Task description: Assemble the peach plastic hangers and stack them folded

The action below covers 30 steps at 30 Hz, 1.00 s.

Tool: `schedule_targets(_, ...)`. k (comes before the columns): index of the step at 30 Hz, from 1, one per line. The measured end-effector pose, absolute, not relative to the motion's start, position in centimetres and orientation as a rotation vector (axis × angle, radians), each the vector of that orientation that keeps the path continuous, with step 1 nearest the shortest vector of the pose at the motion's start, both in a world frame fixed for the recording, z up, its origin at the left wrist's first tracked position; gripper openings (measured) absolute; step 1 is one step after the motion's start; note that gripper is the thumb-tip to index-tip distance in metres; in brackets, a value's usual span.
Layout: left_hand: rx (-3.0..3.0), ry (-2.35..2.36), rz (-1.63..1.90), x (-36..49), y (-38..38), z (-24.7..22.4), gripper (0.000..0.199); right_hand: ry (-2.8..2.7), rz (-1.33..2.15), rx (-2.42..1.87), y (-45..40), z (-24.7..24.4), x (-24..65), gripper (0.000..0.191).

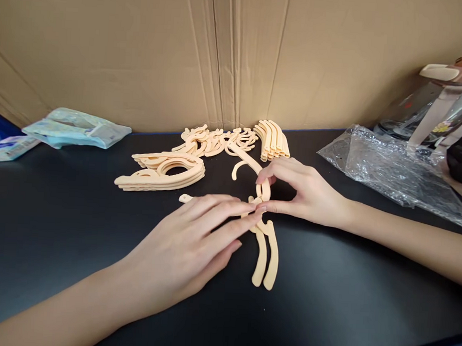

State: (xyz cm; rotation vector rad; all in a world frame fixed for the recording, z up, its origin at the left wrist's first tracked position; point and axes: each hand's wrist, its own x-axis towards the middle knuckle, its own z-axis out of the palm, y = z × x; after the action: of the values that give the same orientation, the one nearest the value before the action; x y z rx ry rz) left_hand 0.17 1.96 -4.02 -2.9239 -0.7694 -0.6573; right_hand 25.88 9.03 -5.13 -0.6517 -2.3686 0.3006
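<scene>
A beige plastic folding clothes hanger (252, 158) lies across the black table, its parts partly under my fingers. My right hand (305, 190) pinches the hanger near its middle, thumb and forefinger on either side of a rounded link. My left hand (200, 238) reaches over from the left with fingers stretched out, fingertips touching the same middle part beside the right thumb. Toward me, two curved hanger arms (272, 258) point down side by side. A small beige end (185, 198) pokes out behind my left hand; the rest of it is hidden.
Stacked folded hangers (164, 177) lie at left centre. Behind are a pile of loose hooks (217, 141) and a bundle of hanger arms (272, 139). Tissue packs (76, 129), a clear plastic bag (386, 171) and a transparent bag with straps (431, 121) flank them. Cardboard (125, 48) stands behind.
</scene>
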Motion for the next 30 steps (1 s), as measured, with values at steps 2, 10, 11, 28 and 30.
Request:
schedule_targets(2, -2.979, -0.689, -0.616, 0.2, 1.9, -4.2, 0.036, -2.368, 0.365, -0.659, 9.1, -5.1, 25.8, 0.030)
schedule_targets(10, -3.104, -0.617, -0.645, 0.3, 1.7, -3.8, 0.029, -2.160, 0.824, -0.820, 10.3, -5.1, 26.1, 0.010)
schedule_targets(11, -3.107, -0.622, -0.644, 0.3, 1.7, -3.7, 0.029, -2.157, 0.810, -0.837, 10.3, -5.1, 26.1, 0.010)
schedule_targets(28, -3.048, -0.617, -0.559, 0.2, 1.2, -3.5, 0.037, -2.299, 0.172, -0.928, 9.3, -5.4, 26.0, 0.013)
schedule_targets(30, -3.027, -0.617, -0.579, 0.1, 1.2, -3.5, 0.036, -2.308, 0.141, -0.774, 9.0, -5.2, 25.9, 0.012)
